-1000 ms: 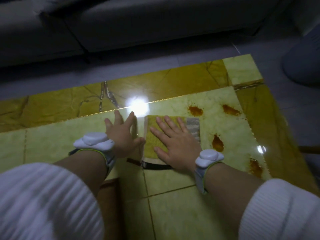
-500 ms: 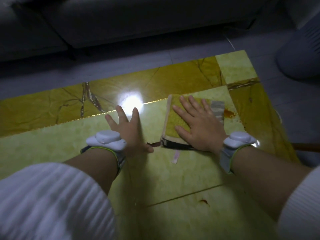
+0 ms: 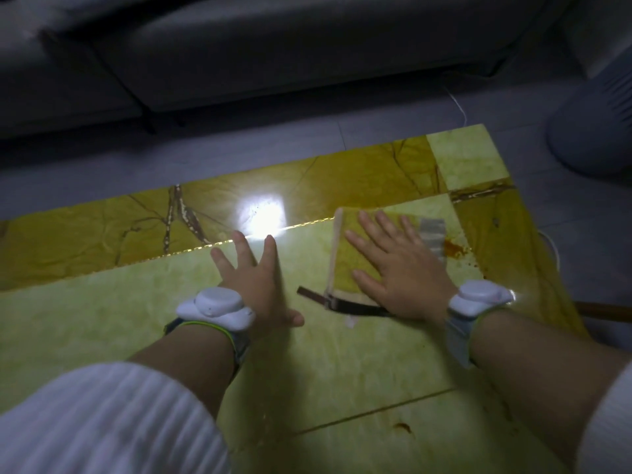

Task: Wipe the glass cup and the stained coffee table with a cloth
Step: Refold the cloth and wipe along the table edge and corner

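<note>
Cloth, yellow-green and folded with a dark strap trailing from its near edge, lies flat on the coffee table toward the far right corner. An orange-brown stain sits just beside its right edge, and a smaller one lies nearer the viewer. A grey sofa stands beyond. The right hand presses on the cloth, fingers straight and spread. The left hand lies flat on bare tabletop, fingers splayed, holding nothing.
</note>
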